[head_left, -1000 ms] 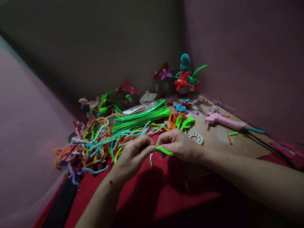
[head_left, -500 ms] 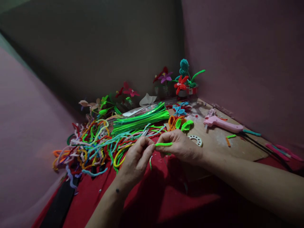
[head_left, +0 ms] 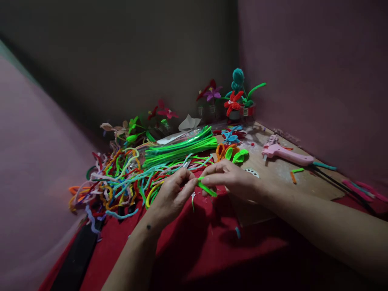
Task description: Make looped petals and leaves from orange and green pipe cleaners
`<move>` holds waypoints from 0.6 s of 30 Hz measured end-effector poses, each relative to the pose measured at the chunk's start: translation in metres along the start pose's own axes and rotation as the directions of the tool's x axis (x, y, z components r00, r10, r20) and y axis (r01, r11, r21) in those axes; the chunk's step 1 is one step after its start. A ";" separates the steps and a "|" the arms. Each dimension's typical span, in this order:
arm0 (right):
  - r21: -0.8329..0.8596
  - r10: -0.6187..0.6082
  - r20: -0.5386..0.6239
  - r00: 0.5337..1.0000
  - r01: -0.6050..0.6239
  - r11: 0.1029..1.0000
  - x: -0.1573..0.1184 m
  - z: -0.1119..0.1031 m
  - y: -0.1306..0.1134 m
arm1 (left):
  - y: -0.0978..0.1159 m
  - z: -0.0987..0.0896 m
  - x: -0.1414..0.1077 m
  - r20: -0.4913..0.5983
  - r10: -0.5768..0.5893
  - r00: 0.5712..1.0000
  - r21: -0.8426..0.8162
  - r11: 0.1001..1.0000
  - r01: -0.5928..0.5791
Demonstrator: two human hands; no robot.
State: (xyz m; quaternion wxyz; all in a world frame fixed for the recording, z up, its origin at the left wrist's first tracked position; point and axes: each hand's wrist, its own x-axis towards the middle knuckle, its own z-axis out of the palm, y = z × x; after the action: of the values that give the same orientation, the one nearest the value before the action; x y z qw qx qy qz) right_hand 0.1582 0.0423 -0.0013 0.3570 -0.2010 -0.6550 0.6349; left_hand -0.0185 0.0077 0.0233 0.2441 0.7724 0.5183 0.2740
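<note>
Between my two hands is a short bent piece of bright green pipe cleaner point(head_left: 207, 189). My left hand point(head_left: 177, 190) pinches its left end between thumb and fingertips. From the other side, my right hand point(head_left: 232, 180) has its fingertips closed on the pipe cleaner close to that same end, and a length of it slants down to the right below the fingers. Part of the piece is hidden by the fingers. Behind my left hand, scissor blades point(head_left: 187, 163) lie among loose pipe cleaners point(head_left: 142, 182). Green leaf loops point(head_left: 239, 156) lie just beyond my right hand.
A bundle of green pipe cleaners point(head_left: 182, 147) lies at the back. On the right, a pink glue gun point(head_left: 285, 154) rests on a cardboard sheet point(head_left: 273, 188), its cord trailing right. Pipe-cleaner flowers point(head_left: 233, 103) stand along the wall. A red cloth point(head_left: 188, 250) covers the front.
The free part of the green pipe cleaner has swung from nearly level to slanting downward. My right hand's fingers have shifted and straightened somewhat. The view has moved slightly.
</note>
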 end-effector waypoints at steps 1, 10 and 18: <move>0.070 0.010 0.012 1.000 -0.011 0.997 0.001 0.000 0.001 | -0.001 0.000 0.000 0.008 0.004 1.000 0.004 1.000 -0.004; 0.316 0.201 0.058 0.978 -0.209 0.925 0.005 -0.001 0.009 | -0.004 0.000 -0.002 0.004 -0.045 0.999 -0.086 0.995 0.045; 0.237 0.183 0.048 0.982 -0.189 0.953 0.004 -0.001 0.008 | -0.008 0.000 -0.002 0.035 -0.095 0.995 -0.203 0.974 0.101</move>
State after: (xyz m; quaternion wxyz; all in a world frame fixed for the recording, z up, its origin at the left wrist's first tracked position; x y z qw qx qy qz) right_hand 0.1544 0.0467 -0.0079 0.3089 -0.2090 -0.5558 0.7429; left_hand -0.0250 0.0089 0.0177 0.3421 0.7202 0.5218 0.3036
